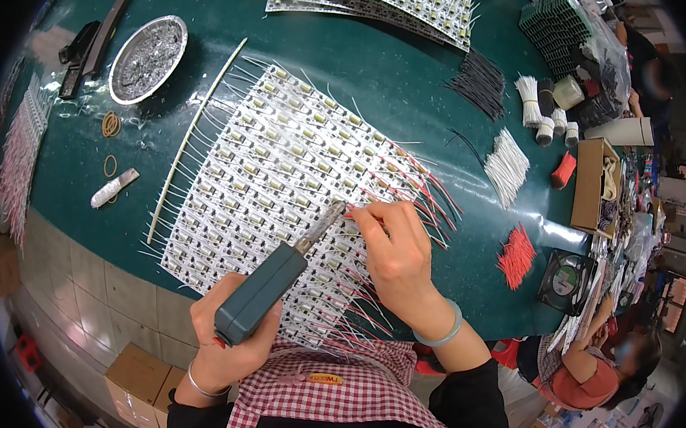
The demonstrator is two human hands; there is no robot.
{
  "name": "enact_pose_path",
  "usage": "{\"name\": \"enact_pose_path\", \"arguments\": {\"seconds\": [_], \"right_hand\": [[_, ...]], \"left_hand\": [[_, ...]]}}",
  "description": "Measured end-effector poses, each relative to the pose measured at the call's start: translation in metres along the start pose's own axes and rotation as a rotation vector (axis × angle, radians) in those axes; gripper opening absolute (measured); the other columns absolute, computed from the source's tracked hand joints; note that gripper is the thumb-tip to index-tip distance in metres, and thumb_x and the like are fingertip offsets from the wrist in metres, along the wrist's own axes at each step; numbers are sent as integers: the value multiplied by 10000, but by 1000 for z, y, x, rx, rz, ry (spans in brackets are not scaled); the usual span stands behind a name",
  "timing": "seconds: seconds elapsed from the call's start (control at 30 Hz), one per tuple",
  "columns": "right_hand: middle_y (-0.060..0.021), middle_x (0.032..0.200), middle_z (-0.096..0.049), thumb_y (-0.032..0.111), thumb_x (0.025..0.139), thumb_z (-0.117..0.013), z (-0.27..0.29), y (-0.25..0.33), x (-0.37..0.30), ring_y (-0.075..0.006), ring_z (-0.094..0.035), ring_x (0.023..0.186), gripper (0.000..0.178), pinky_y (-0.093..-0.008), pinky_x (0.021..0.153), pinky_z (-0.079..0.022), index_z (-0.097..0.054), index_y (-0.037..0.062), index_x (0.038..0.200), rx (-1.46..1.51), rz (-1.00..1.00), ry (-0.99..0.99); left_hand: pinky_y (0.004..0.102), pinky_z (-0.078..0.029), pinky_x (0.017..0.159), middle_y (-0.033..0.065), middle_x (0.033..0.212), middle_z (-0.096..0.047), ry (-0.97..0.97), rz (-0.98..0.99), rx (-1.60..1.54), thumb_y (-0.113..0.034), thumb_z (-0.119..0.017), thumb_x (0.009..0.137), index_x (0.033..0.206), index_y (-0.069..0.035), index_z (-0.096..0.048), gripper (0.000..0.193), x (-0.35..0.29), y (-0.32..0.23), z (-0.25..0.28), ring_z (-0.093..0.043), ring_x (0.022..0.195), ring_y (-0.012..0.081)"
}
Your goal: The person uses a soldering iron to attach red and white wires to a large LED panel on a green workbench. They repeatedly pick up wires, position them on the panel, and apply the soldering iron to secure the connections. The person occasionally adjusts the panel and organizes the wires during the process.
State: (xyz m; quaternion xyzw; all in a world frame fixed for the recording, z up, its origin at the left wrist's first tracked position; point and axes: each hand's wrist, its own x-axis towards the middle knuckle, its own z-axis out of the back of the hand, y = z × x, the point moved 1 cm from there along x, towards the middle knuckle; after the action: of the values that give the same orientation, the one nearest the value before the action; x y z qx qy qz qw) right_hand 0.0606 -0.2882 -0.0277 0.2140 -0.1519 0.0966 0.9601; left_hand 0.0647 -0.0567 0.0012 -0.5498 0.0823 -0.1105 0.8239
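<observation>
My left hand [230, 348] is wrapped round the dark green body of a soldering gun [261, 294]. Its metal tip reaches up and right onto a white panel of small circuit boards [254, 180]. Just beside that tip, my right hand [398, 246] pinches a thin red wire [349, 213] against the panel. Thumb and fingertips cover most of this wire. Rows of red wires [439, 201] stick out along the panel's right edge, and pale wires poke out on its left side. A long cream strip [198, 128] lies along those pale ends.
A round bowl of silvery scraps [148, 59] stands at upper left, near rubber bands [111, 124]. More panels [357, 7] are stacked at the far edge. Right of my panel lie bundles of black [479, 82], white [507, 168] and red wires [516, 258]. Co-workers sit at the right.
</observation>
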Motion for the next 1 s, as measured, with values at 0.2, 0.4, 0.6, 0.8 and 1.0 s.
{"name": "enact_pose_path", "arguments": {"seconds": [0.2,0.4,0.6,0.8,1.0], "right_hand": [[-108,938,-586,-23,729,-663,1,0,1,-258,-559,819,297,-346,663,-477,-660,-41,1025,2,2,10],[-111,933,-588,-17,724,-662,1,-1,2,-264,-564,821,288,-348,670,-482,-661,-38,1011,6,2,12],[-113,933,-591,-20,718,-663,2,0,2,-270,-569,824,285,-349,677,-489,-659,-39,1002,3,-3,8],[-114,933,-591,-19,702,-663,1,1,3,-270,-569,823,299,-352,675,-487,-660,-35,1000,3,4,-5],[-110,937,-597,-7,702,-668,2,3,-1,-268,-570,822,308,-364,683,-482,-652,-27,1008,-6,7,-49]], "left_hand": [[279,-455,556,94,743,-619,-3,-31,7,55,-737,733,829,37,-661,123,4,-4,0,-591,600,161],[282,-454,551,107,756,-623,13,-20,28,41,-737,734,829,37,-672,115,3,-3,5,-594,597,176],[290,-470,563,138,805,-650,12,8,11,37,-736,737,896,60,-697,166,-1,0,13,-617,624,200],[299,-510,621,168,877,-681,8,36,-35,50,-730,744,923,77,-697,184,-1,-3,13,-657,699,212],[305,-524,649,174,913,-691,16,37,-29,54,-734,744,931,73,-700,191,-4,-5,15,-674,735,221]]}}
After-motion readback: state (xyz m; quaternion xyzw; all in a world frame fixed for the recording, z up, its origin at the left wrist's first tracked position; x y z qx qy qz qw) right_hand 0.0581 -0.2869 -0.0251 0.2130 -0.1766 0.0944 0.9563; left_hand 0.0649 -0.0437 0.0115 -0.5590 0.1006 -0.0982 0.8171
